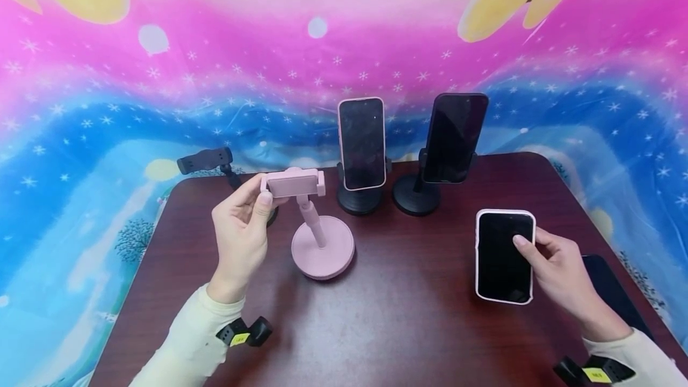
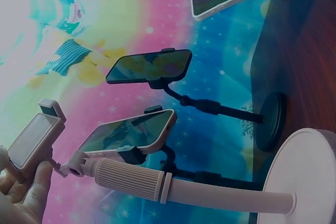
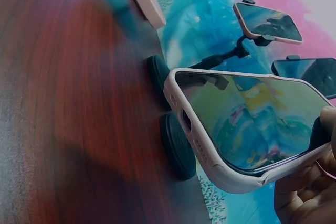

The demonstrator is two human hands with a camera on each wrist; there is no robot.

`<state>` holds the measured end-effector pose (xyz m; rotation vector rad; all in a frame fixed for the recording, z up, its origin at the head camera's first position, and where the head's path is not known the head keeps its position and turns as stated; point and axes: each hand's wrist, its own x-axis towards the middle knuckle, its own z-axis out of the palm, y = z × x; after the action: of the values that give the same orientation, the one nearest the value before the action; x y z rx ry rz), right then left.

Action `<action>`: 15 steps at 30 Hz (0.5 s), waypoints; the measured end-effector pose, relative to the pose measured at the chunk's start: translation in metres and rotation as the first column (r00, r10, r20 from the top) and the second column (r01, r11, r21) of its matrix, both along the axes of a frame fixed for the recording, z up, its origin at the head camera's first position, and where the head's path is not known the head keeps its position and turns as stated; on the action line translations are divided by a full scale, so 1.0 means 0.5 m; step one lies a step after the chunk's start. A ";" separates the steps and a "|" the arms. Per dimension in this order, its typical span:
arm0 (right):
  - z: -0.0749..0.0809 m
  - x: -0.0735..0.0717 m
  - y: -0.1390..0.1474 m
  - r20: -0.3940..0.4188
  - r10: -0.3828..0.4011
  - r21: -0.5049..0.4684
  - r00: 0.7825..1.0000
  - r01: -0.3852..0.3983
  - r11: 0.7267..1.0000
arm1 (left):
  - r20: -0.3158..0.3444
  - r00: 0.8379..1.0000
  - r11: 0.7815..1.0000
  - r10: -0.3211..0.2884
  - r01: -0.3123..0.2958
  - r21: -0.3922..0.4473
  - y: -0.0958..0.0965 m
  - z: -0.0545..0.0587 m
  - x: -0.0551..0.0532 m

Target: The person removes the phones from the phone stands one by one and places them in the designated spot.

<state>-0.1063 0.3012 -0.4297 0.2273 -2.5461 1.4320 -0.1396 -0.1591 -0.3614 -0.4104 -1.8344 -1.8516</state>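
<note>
My left hand (image 1: 242, 232) pinches the left end of the clamp on a pink phone stand (image 1: 322, 249), thumb in front and fingers behind. The clamp (image 1: 292, 184) holds no phone, and the stand's round base rests on the table. In the left wrist view the ribbed pole (image 2: 128, 177) of this stand runs down to its base. On the right, my right hand (image 1: 564, 267) grips a phone in a pale pink case (image 1: 504, 255) by its right edge, thumb on the dark screen. The right wrist view shows this phone (image 3: 252, 119) raised above the tabletop.
Two black stands at the back carry phones: one in a light case (image 1: 362, 143), one dark (image 1: 455, 137). A black stand (image 1: 206, 161) without a phone stands behind my left hand. Another dark phone-like slab (image 1: 615, 291) lies by the table's (image 1: 408, 327) right edge. A patterned cloth hangs behind.
</note>
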 end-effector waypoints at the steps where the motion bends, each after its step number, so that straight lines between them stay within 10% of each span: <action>1: -0.001 0.001 0.001 0.004 0.001 0.001 1.000 -0.001 1.000 | -0.001 1.000 1.000 0.000 0.000 0.002 -0.001 0.000 -0.001; 15: -0.010 0.006 0.037 0.048 -0.008 0.020 0.999 0.007 1.000 | -0.022 0.999 0.999 0.031 -0.030 0.022 -0.014 0.008 -0.014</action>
<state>-0.1034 0.3199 -0.4346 0.1884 -2.5973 1.4270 -0.1468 -0.1661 -0.3573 -0.3918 -1.7947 -1.8376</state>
